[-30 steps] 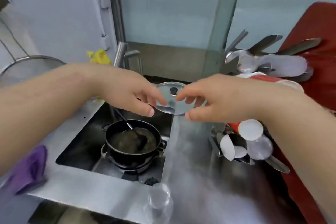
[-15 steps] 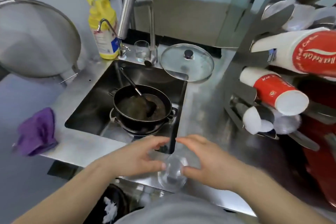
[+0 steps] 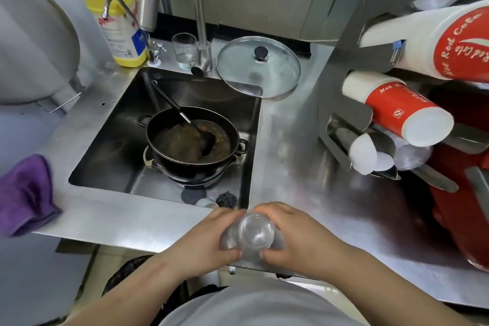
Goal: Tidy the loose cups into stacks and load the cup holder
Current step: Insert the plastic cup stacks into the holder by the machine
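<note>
Stainless steel runs across the whole surface (image 3: 291,140), with a sink (image 3: 127,124) sunk into its left half and a dirty black pan (image 3: 190,145) and ladle sitting in it. At the near edge I have both hands on a clear plastic cup (image 3: 255,231), base up toward my camera: my left hand (image 3: 209,241) curls round its left side and my right hand (image 3: 293,241) round its right, thumbs below and fingers over the top. I think it may be several cups nested, which would explain the two-sided hold to square them up, but the clear plastic makes that hard to tell. To the right stands the metal cup holder (image 3: 352,92), angled so that stacks slide in; red-and-white paper cups (image 3: 402,111) already fill some slots. My guess is this cup goes there next.
</note>
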The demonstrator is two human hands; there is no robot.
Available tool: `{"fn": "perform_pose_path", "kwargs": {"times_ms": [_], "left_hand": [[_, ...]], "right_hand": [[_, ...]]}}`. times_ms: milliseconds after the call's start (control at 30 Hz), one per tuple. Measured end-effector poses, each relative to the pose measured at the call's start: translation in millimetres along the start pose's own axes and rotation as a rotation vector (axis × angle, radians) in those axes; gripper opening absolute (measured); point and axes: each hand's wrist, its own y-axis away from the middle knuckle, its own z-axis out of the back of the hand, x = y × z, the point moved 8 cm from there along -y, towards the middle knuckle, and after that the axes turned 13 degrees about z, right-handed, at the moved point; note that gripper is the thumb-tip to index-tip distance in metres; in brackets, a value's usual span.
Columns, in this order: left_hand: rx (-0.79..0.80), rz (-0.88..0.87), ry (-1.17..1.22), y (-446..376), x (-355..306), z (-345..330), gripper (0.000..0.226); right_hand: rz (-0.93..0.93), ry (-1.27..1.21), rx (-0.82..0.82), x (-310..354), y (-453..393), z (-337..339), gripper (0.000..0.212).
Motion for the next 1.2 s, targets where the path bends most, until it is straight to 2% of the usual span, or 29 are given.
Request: {"fn": "perform_pose_path", "kwargs": {"times_ms": [233,533,767,867,1000,1100,1200], "left_hand": [[-0.03,-0.034,-0.009,3.4,-1.3,-6.3,0.079],[-0.134,-0.168,-0.04,8.8,-52.2,7.3,0.072],[-0.288,-0.318,-0.092,4.7,-126.1,56.6,0.08],[-0.293,-0.386,-0.097,8.1,-169.6,83.2,0.071],[-0.306,-0.455,-0.025,20.0,-221.9,116.3,0.04],[-0.318,-0.496,0.06,24.6,-249.7,141.6,0.044],[-0.294,-0.552,0.113,34.4,-280.2,162.8,0.046]], "right_hand": [[-0.034,-0.06,-0.096,-0.1,24.4,0.2,0.058],[-0.045,-0.135,-0.311,3.2,61.9,36.0,0.064],[0.023,-0.05,-0.492,28.3,70.5,115.7,0.071],[0.054,-0.071,-0.588,40.1,70.0,155.4,0.07],[0.095,-0.038,-0.763,67.8,68.3,211.1,0.068],[0.116,0.013,-0.855,93.3,68.8,251.1,0.065],[0.111,0.105,-0.88,116.4,73.9,287.0,0.064]]}}
